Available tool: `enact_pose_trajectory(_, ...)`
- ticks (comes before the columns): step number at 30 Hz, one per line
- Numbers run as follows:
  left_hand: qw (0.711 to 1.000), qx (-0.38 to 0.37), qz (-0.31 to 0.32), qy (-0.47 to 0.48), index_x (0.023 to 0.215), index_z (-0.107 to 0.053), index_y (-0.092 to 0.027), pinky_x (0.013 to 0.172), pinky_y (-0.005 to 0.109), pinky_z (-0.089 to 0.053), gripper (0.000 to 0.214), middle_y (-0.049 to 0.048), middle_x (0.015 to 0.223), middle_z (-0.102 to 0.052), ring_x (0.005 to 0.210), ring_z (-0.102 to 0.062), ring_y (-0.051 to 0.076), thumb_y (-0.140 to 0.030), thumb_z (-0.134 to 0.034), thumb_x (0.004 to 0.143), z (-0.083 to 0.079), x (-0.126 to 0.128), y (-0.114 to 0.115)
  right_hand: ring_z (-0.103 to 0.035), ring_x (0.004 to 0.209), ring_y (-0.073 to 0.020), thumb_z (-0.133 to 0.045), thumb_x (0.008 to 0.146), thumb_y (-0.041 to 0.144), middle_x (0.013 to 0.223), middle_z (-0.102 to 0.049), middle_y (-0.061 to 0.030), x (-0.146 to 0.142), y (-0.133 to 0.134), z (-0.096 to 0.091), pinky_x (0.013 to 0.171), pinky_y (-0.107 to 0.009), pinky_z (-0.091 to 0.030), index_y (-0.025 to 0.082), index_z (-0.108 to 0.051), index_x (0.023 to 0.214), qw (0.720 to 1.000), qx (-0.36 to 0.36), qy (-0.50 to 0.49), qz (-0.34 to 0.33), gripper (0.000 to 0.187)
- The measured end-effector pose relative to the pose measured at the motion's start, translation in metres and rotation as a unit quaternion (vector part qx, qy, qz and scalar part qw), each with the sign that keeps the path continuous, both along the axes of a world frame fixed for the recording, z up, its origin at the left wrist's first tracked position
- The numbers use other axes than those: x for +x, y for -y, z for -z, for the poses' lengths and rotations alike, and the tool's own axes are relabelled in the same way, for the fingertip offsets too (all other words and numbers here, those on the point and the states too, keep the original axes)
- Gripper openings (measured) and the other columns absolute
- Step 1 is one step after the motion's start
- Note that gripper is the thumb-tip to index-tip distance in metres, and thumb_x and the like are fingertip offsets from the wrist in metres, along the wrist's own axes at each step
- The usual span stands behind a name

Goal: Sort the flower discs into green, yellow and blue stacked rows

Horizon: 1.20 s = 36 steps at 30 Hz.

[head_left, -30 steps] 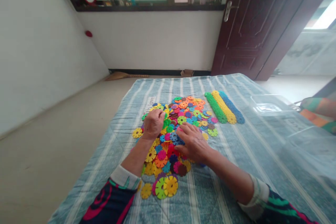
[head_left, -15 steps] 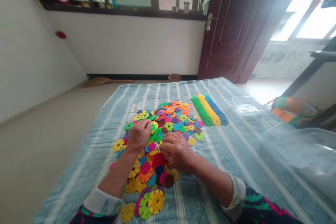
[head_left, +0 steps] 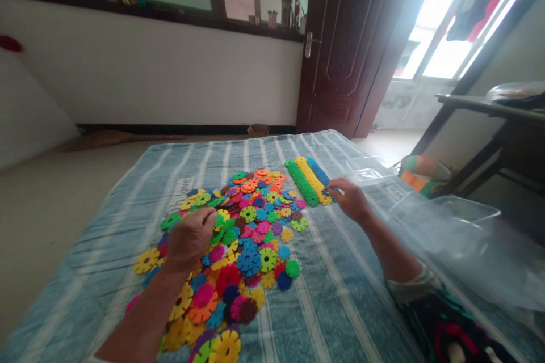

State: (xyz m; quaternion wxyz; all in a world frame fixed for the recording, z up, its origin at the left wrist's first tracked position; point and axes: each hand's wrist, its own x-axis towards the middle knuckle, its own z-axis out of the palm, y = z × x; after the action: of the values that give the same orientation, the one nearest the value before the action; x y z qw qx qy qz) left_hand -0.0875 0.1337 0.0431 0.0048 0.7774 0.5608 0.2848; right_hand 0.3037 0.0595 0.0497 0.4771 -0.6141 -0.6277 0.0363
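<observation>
A pile of colourful notched plastic discs (head_left: pixel 249 261) is spread over the striped cloth. My left hand (head_left: pixel 191 240) is closed in a fist over the pile's left side, beside green discs (head_left: pixel 223 232); what it holds, if anything, is hidden. Right of the pile, discs lie in a green row (head_left: pixel 302 183), a yellow row (head_left: pixel 313 180) and a blue row (head_left: pixel 317 170). My right hand (head_left: pixel 351 199) is at the near end of the blue row and covers it. Its fingers are pinched together; I cannot make out what is between them.
The striped cloth (head_left: pixel 340 295) covers the low surface under everything. A clear shallow plastic container (head_left: pixel 370 173) lies beyond my right hand. Larger clear plastic (head_left: pixel 468 249) is at the right. A dark shelf (head_left: pixel 489 105) stands farther right, and a brown door (head_left: pixel 344 45) is behind.
My right hand has moved from the pile rightward to the blue row. My left fist has stayed at the pile's left side. The camera view has turned to the right.
</observation>
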Motion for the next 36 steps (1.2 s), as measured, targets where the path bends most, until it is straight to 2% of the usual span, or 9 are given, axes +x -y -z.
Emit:
enact_pose_trajectory(2, 1.0, 0.002, -0.001, -0.003, 0.086, -0.071, -0.019, 0.08, 0.037, -0.053, 0.042, 0.0123, 0.093, -0.076, 0.091, -0.07, 0.03, -0.042, -0.036, 0.086, 0.0, 0.0, 0.0, -0.067, 0.085, -0.0196, -0.06, 0.078, 0.021, 0.088, -0.072, -0.0041, 0.027, 0.004, 0.006, 0.085, -0.035, -0.052, 0.022, -0.074, 0.075, 0.998, -0.032, 0.003, 0.051, 0.014)
enact_pose_trajectory(5, 1.0, 0.008, 0.001, -0.001, 0.086, -0.071, -0.021, 0.079, 0.035, -0.053, 0.039, 0.0107, 0.094, -0.076, 0.09, -0.07, 0.028, -0.042, -0.038, 0.087, 0.002, -0.001, -0.001, -0.068, 0.082, -0.0198, -0.057, 0.077, 0.021, 0.086, -0.073, -0.0038, 0.042, 0.007, 0.016, 0.082, -0.034, -0.052, 0.022, -0.075, 0.076, 0.994, -0.075, 0.006, 0.085, 0.018)
enact_pose_trajectory(10, 0.999, 0.034, 0.009, 0.014, 0.083, -0.07, -0.024, 0.075, 0.033, -0.053, 0.034, 0.008, 0.091, -0.077, 0.086, -0.07, 0.027, -0.041, -0.041, 0.086, 0.007, -0.003, -0.003, -0.069, 0.089, -0.0197, -0.054, 0.082, 0.023, 0.092, -0.075, -0.0046, 0.038, 0.002, 0.028, 0.086, -0.033, -0.051, 0.022, -0.076, 0.084, 0.988, -0.108, 0.021, 0.106, 0.023)
enact_pose_trajectory(17, 0.999, 0.024, 0.018, 0.014, 0.082, -0.07, -0.023, 0.075, 0.032, -0.052, 0.034, 0.0072, 0.09, -0.077, 0.085, -0.07, 0.026, -0.041, -0.041, 0.086, 0.003, -0.001, 0.0, -0.069, 0.09, -0.021, -0.06, 0.083, 0.026, 0.11, -0.073, -0.0075, 0.04, 0.01, 0.034, 0.086, -0.035, -0.051, 0.021, -0.072, 0.111, 0.976, -0.142, 0.048, 0.155, 0.031)
enact_pose_trajectory(21, 0.999, 0.021, 0.021, 0.02, 0.083, -0.07, -0.023, 0.076, 0.034, -0.053, 0.034, 0.0083, 0.09, -0.076, 0.083, -0.07, 0.026, -0.041, -0.041, 0.086, 0.001, 0.001, 0.002, -0.066, 0.1, -0.0251, -0.068, 0.079, 0.033, 0.108, -0.071, -0.0089, 0.039, 0.019, 0.033, 0.087, -0.035, -0.049, 0.019, -0.071, 0.113, 0.967, -0.175, 0.13, 0.133, 0.037)
enact_pose_trajectory(24, 0.999, 0.023, 0.017, 0.022, 0.082, -0.07, -0.023, 0.074, 0.034, -0.052, 0.031, 0.0088, 0.088, -0.075, 0.083, -0.07, 0.026, -0.039, -0.043, 0.086, 0.001, 0.001, 0.002, -0.064, 0.1, -0.0248, -0.068, 0.081, 0.034, 0.108, -0.07, -0.0087, 0.037, 0.02, 0.034, 0.086, -0.034, -0.048, 0.02, -0.071, 0.112, 0.955, -0.197, 0.167, 0.147, 0.035)
enact_pose_trajectory(29, 1.0, 0.024, 0.018, 0.004, 0.081, -0.069, -0.022, 0.075, 0.032, -0.052, 0.033, 0.0079, 0.088, -0.076, 0.083, -0.07, 0.025, -0.039, -0.041, 0.088, 0.002, 0.001, 0.004, -0.064, 0.097, -0.0238, -0.066, 0.084, 0.036, 0.106, -0.07, -0.0085, 0.037, 0.016, 0.039, 0.082, -0.033, -0.046, 0.02, -0.071, 0.11, 0.948, -0.204, 0.187, 0.155, 0.031)
enact_pose_trajectory(36, 1.0, 0.021, 0.013, -0.016, 0.085, -0.07, -0.019, 0.075, 0.03, -0.051, 0.034, 0.01, 0.089, -0.076, 0.084, -0.07, 0.024, -0.034, -0.04, 0.089, 0.002, 0.005, 0.009, -0.063, 0.101, -0.0277, -0.064, 0.084, 0.038, 0.106, -0.07, -0.0108, 0.042, 0.018, 0.044, 0.085, -0.037, -0.046, 0.018, -0.069, 0.113, 0.947, -0.191, 0.205, 0.16, 0.035)
